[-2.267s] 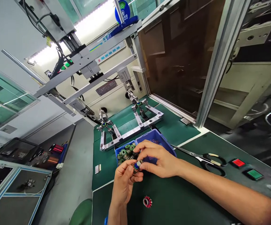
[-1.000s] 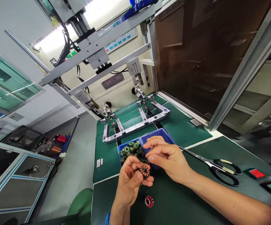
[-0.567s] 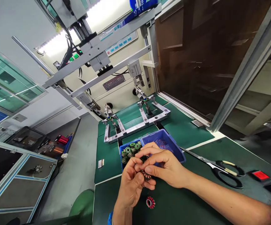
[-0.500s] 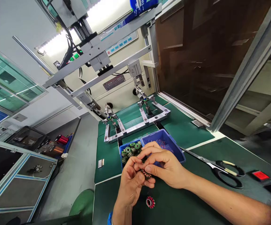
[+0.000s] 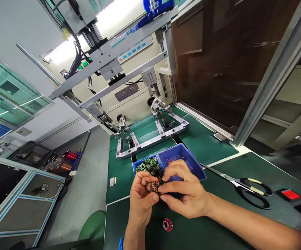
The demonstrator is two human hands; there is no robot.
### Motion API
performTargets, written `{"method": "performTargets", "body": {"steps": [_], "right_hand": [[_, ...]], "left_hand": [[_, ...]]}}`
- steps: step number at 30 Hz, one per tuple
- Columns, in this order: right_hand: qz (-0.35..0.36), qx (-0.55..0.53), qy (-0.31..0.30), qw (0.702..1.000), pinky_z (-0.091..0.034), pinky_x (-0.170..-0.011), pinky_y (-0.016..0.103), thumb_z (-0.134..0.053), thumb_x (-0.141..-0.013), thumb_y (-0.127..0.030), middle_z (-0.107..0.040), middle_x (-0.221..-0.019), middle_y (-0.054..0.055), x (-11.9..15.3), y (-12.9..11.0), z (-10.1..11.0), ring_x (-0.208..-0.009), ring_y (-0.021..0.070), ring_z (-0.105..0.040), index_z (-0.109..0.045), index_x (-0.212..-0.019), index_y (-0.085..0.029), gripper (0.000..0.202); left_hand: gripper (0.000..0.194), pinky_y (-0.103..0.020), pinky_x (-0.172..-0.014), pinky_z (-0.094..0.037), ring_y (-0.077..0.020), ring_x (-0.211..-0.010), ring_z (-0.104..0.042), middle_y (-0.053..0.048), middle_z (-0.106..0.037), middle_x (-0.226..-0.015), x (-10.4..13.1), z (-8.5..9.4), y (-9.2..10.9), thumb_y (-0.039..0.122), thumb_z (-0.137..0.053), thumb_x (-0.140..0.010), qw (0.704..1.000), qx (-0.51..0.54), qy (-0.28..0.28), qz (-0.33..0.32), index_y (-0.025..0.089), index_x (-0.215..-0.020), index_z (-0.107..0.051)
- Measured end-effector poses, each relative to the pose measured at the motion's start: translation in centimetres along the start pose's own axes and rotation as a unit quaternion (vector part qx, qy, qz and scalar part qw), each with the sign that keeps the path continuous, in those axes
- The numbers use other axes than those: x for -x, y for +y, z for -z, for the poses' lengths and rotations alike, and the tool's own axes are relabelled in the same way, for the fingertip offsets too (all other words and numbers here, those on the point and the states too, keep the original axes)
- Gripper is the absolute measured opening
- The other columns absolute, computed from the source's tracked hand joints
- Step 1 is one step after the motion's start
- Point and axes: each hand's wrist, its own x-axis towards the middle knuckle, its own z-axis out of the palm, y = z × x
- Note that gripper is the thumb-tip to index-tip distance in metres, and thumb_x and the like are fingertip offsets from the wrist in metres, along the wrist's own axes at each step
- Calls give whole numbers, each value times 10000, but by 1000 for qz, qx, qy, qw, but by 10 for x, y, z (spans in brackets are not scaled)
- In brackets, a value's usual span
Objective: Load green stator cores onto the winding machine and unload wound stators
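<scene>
**Wound core lifted and turned**

We now pinch the small wound core (image 5: 155, 186) between our left hand (image 5: 141, 201) and right hand (image 5: 187, 196), fingers closed; since a moment ago it rose slightly, face up; a red core (image 5: 167, 224) lies at 6 o'clock; the blue bin (image 5: 192, 163) at 12.

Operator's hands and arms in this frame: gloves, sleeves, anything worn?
No gloves: the left hand and right hand are both bare. No rings show. The right forearm is bare all the way to the frame edge, with no sleeve. A blue band sits at the left wrist. No watch is visible.
</scene>
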Motion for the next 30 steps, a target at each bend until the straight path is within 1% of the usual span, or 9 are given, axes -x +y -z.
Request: {"method": "performTargets", "body": {"steps": [3, 8, 15, 19, 21, 23, 26, 28, 30], "right_hand": [[-3, 13, -1, 1000, -438, -699, 363, -681, -755, -109, -578, -812, 28, 4, -2, -5, -765, 157, -537, -706, -916, -212, 192], [-33, -20, 9, 999, -443, -705, 360, -679, -805, -124, -573, -831, 20, 8, 1, -7, -783, 155, -536, -703, -906, -217, 139], [-143, -117, -20, 983, -503, -764, 300, -686, -877, -238, -571, -957, 32, 7, 3, -5, -904, 148, -560, -714, -1097, -262, 223], [-185, -120, -29, 975, -490, -790, 294, -644, -905, -207, -566, -976, 27, 7, -1, -6, -914, 138, -557, -728, -968, -263, 119], [-198, -120, -48, 972, -483, -813, 318, -619, -917, -219, -551, -979, 35, 6, -2, -6, -925, 149, -554, -714, -916, -239, 97], [-210, -122, -73, 967, -477, -818, 335, -595, -926, -234, -524, -997, 49, 6, -2, -4, -949, 164, -545, -695, -870, -219, 116], [-220, -117, -111, 962, -465, -859, 376, -566, -929, -233, -502, -1044, 75, 6, -2, 0, -1050, 206, -519, -668, -833, -202, 144], [-224, -111, -130, 959, -437, -917, 420, -560, -925, -222, -511, -1087, 89, 5, -1, 2, -1142, 237, -481, -658, -839, -201, 132], [-228, -110, -142, 957, -401, -956, 450, -572, -917, -220, -527, -1123, 93, 3, -1, 4, -1210, 254, -440, -654, -850, -208, 106]], "left_hand": [[503, -147, -752, -518, -92, -807, -610, -9, -655, -994, 2, -1, 0, 207, -909, -689, 999, -30, 4, -22, 245, -1099, -621], [468, -138, -734, -516, -90, -813, -608, -2, -643, -989, 4, 0, 1, 184, -884, -715, 996, -59, 4, -68, 256, -1093, -617], [451, -191, -778, -529, -133, -895, -609, -28, -609, -1004, 7, 0, 0, 179, -845, -757, 983, -151, 19, -104, 249, -1120, -587], [426, -189, -793, -521, -130, -913, -595, -20, -583, -997, 9, -4, -1, 173, -828, -770, 974, -195, 32, -113, 257, -1111, -587], [468, -201, -817, -516, -147, -946, -590, -35, -584, -1016, 10, -5, -1, 192, -852, -747, 976, -193, 21, -102, 242, -1129, -587], [516, -241, -842, -527, -182, -983, -593, -69, -590, -1091, 10, -4, -1, 287, -858, -756, 982, -172, -20, -69, 229, -1189, -584], [409, -255, -720, -575, -169, -835, -638, -83, -615, -1075, 8, -3, 0, 386, -735, -884, 987, -139, -76, -13, 231, -1237, -599], [312, -225, -635, -577, -135, -714, -644, -62, -645, -976, 6, -3, 0, 359, -671, -937, 988, -135, -75, 8, 238, -1222, -627], [300, -215, -636, -580, -135, -696, -655, -56, -668, -900, 5, -3, 0, 347, -681, -934, 987, -139, -70, 25, 220, -1205, -652]]}}
